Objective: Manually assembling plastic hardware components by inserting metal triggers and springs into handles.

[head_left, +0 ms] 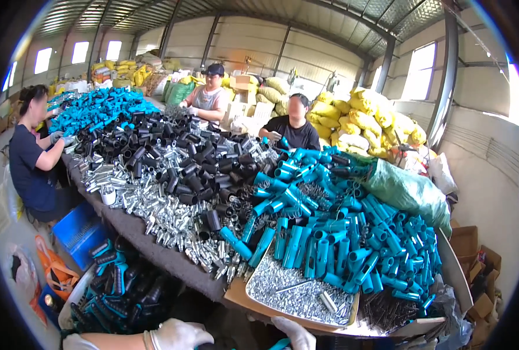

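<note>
At the lower edge my left hand point(181, 336), in a pale glove, has its fingers curled; a dark teal bit shows beneath them, too cut off to make out. My right hand point(297, 335), also gloved, is just below the shallow tray point(249, 291) of small silver metal parts. A teal plastic piece point(280, 344) shows against its palm side, mostly outside the picture. Beyond the tray lie heaped teal plastic tubes point(323, 248). Left of my left hand, a bin holds black-and-teal handles point(116, 291).
Piles of silver metal parts point(166, 213), black sleeves point(192, 175) and more teal parts point(105, 111) cover the long table. Three people work around it. Dark springs point(388, 312) lie right of the tray. A blue crate point(81, 233) and an orange bag point(55, 268) stand left.
</note>
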Motion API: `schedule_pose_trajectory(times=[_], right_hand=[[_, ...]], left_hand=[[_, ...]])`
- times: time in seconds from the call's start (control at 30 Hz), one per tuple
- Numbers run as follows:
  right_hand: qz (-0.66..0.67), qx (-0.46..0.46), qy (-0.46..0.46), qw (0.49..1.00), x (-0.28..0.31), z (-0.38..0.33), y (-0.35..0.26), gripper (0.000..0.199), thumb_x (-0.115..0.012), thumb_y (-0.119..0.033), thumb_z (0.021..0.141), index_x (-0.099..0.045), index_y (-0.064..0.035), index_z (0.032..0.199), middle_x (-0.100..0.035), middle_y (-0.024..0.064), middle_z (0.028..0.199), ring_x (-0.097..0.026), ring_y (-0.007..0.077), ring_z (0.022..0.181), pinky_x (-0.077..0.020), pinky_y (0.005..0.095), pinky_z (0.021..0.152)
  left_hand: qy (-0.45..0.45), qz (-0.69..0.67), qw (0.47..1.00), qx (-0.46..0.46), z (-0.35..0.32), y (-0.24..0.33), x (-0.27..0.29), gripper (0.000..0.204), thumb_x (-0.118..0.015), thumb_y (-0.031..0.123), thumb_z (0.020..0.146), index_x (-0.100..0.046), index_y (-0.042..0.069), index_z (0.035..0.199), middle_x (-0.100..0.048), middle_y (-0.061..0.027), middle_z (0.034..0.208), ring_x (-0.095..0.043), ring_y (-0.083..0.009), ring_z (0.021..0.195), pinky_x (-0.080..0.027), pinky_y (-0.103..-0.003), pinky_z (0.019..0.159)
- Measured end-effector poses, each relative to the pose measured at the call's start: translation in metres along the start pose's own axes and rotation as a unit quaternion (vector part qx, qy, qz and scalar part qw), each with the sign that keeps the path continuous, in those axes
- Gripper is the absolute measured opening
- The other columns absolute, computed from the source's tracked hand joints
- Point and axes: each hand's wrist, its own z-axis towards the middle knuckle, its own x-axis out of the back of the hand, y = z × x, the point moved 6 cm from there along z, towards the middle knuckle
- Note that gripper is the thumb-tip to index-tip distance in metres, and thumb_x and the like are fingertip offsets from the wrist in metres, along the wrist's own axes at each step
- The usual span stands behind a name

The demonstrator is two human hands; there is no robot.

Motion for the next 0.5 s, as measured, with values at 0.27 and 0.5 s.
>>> schedule_pose_trajectory(times=[0.27,0.5], right_hand=[[0.104,-0.192,0.024,0.976,0.022,0.022,0.025,0.045,-0.049,-0.035,0.102,-0.068,0.0053,0.106,-0.068,0.0205,0.120,-0.062,0.0332,0.118,-0.0424,0.0421,0.108],[0.089,0.061,-0.182,0.977,0.003,0.022,0.023,0.049,-0.063,-0.037,0.095,-0.063,0.0066,0.116,-0.065,0.0286,0.120,-0.061,0.0407,0.119,-0.0418,0.0555,0.107]], left_hand=[[-0.019,-0.019,0.998,-0.060,0.000,0.007,-0.009,0.026,-0.071,0.037,0.082,-0.073,0.017,0.099,-0.072,-0.0062,0.093,-0.072,-0.0262,0.079,-0.056,-0.038,0.069],[-0.263,-0.040,0.962,0.067,-0.018,-0.013,-0.052,0.026,-0.065,0.034,0.084,-0.070,0.015,0.101,-0.068,-0.0103,0.086,-0.070,-0.0285,0.080,-0.055,-0.042,0.069]])
